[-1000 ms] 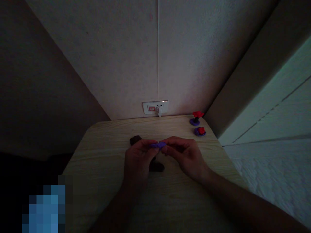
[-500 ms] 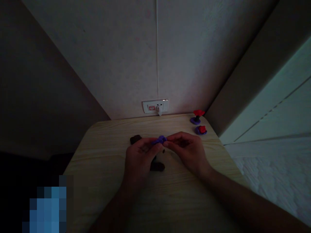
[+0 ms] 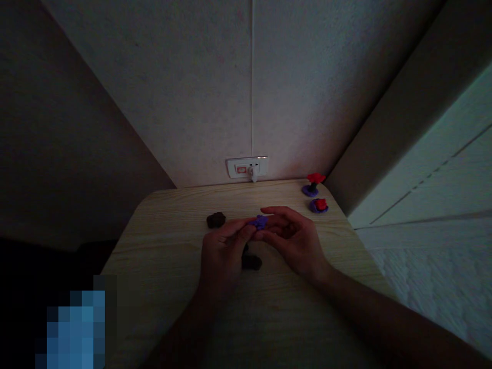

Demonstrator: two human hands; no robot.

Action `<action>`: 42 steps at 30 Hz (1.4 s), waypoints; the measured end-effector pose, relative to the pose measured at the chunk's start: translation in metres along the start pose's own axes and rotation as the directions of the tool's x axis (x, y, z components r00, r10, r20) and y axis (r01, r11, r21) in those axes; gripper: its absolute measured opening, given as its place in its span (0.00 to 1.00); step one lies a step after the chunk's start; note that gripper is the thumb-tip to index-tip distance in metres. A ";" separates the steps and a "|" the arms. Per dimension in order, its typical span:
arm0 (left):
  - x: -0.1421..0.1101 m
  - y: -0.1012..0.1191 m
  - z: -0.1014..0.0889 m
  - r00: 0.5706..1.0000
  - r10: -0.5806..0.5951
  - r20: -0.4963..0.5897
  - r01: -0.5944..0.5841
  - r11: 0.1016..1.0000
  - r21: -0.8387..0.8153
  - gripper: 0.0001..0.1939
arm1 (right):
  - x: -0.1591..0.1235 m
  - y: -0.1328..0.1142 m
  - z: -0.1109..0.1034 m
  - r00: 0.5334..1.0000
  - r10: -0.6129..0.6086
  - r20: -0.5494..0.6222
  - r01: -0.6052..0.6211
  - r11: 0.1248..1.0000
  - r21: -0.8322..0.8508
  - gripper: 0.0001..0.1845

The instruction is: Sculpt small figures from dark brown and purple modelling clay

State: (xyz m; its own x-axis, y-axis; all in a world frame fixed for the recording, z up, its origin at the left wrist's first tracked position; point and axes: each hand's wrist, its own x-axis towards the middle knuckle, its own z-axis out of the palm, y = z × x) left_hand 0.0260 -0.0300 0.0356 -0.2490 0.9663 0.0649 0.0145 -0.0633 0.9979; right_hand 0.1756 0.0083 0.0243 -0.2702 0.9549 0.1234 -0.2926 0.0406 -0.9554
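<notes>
A small purple piece of what looks like modelling clay (image 3: 260, 222), with an uneven, petal-like edge, is held above the table. My left hand (image 3: 225, 248) pinches its left side between thumb and index finger. At its right, my right hand (image 3: 298, 238) has the index finger lifted away from the thumb, and the thumb tip is close under the piece. Whether the other right fingers touch it I cannot tell. Below the hands lies a dark brown lump (image 3: 251, 262), partly covered by my left hand. Another brown lump (image 3: 216, 220) rests beyond the left knuckles.
At the back right corner of the wooden table (image 3: 172, 205) stands a red flower-like shape on a dark stem and purple base (image 3: 310, 191). In front of it sits a purple cup-like piece with red inside (image 3: 319, 206). A wall socket (image 3: 247, 167) holds a plug behind the table.
The right index finger has lifted off the purple clay and the right fingers have spread. The piece has shifted slightly right and shows more of its shape, still in my left hand.
</notes>
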 end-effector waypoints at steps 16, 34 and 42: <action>-0.001 0.000 -0.003 0.995 0.085 0.055 -0.086 0.996 0.031 0.16 | -0.001 -0.009 0.003 0.997 -0.080 0.016 0.082 0.983 -0.164 0.14; -0.006 0.002 0.003 0.981 0.192 0.007 -0.191 0.973 0.127 0.11 | 0.004 -0.007 -0.003 0.999 0.025 0.032 -0.026 1.000 0.018 0.13; -0.004 0.003 0.004 0.998 0.041 -0.042 -0.043 0.999 -0.032 0.09 | 0.001 -0.006 -0.002 0.973 -0.217 0.073 0.229 0.941 -0.251 0.16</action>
State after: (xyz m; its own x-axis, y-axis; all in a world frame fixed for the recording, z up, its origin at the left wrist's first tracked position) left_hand 0.0312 -0.0332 0.0384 -0.2888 0.9515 0.1059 -0.0057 -0.1123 0.9937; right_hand 0.1787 0.0098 0.0293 -0.2661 0.8992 0.3472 -0.1068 0.3305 -0.9377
